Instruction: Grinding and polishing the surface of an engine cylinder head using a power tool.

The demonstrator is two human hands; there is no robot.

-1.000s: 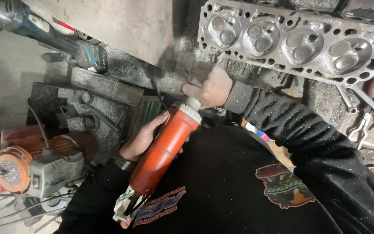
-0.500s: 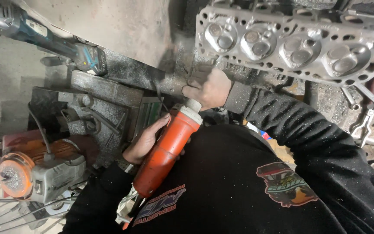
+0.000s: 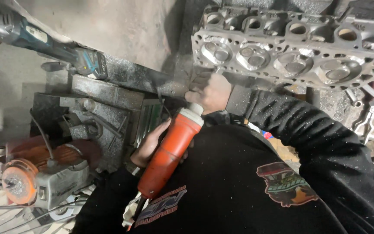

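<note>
Firmly, left hand (image 3: 152, 145) wraps the orange die grinder (image 3: 169, 158) body in a closed grip, right hand (image 3: 208, 91) clenched round its nose.

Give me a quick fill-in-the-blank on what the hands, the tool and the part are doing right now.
1. The left hand grips the body of a power tool whose casing is ____.
2. The right hand holds the tool's front end against the lower edge of a metal ____ head.
3. Both arms wear ____ sleeves.
4. A second grinder lies at the lower ____ of the view.

Missing words: orange; cylinder; black; left
</note>
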